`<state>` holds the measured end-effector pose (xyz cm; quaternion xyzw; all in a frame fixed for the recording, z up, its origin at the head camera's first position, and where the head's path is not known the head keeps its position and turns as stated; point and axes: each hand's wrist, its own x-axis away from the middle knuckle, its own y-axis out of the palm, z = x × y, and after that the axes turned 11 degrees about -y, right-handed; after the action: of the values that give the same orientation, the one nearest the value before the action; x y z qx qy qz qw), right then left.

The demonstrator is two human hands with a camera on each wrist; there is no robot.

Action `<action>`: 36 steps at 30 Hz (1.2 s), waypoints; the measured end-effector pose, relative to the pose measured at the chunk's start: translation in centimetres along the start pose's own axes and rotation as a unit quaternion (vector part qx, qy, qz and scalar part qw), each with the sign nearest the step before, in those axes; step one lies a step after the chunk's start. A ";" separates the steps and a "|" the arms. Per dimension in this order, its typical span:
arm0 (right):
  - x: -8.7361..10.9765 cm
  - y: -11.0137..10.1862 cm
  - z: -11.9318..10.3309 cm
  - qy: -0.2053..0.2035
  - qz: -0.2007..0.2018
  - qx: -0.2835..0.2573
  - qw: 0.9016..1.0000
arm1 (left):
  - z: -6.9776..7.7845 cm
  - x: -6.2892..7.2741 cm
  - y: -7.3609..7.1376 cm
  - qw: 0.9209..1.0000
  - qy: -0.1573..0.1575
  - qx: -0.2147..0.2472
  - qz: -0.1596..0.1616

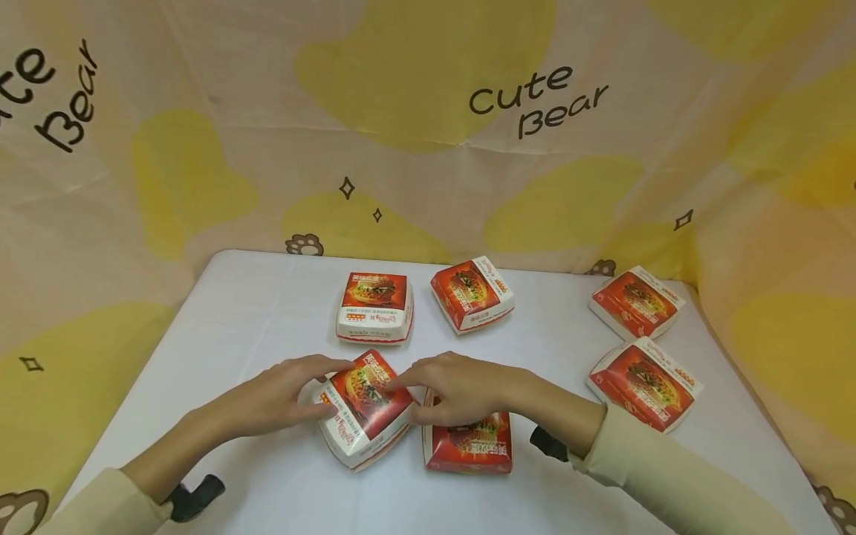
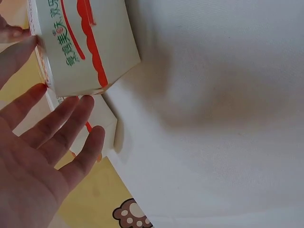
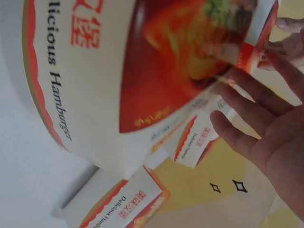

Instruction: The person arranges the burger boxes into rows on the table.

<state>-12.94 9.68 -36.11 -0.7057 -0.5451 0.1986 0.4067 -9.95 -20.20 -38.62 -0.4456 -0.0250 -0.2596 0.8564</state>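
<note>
A red and white hamburger box [image 1: 374, 409] sits turned at an angle near the front middle of the table, between both hands. My left hand [image 1: 281, 394] touches its left side, thumb toward the front and fingers at the back; in the left wrist view those fingers are nearly straight. From the right, my right hand [image 1: 461, 386] reaches the same box, its index fingertip at the printed top and its thumb by the right edge. Under the right hand stands another hamburger box [image 1: 468, 449], partly hidden; it looms large in the right wrist view.
Behind the hands stand two more boxes, a left one [image 1: 374, 308] and a turned one [image 1: 472, 294]. Two others, a far box [image 1: 637, 303] and a nearer box [image 1: 645, 386], lie at the right. A patterned yellow cloth [image 1: 428, 111] hangs behind the white table [image 1: 221, 319].
</note>
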 end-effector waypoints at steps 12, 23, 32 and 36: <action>0.0 -0.4 0.2 0.028 -0.010 0.033 0.999 | -0.2 -0.2 0.3 1.000 -0.001 0.019 -0.010; 0.3 -0.6 0.1 0.026 -0.029 0.005 0.999 | -0.6 0.0 0.1 0.999 0.003 0.041 -0.011; -0.1 0.0 0.3 0.027 -0.028 0.017 0.999 | -0.8 -0.1 -0.2 1.000 0.000 0.018 -0.002; -0.1 0.0 0.3 0.024 -0.025 0.017 0.999 | -1.0 -0.1 -0.4 1.000 0.001 0.018 -0.002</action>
<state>-13.16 9.64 -36.33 -0.6892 -0.5493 0.1810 0.4365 -10.38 -21.11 -38.98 -0.4299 -0.0300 -0.2613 0.8637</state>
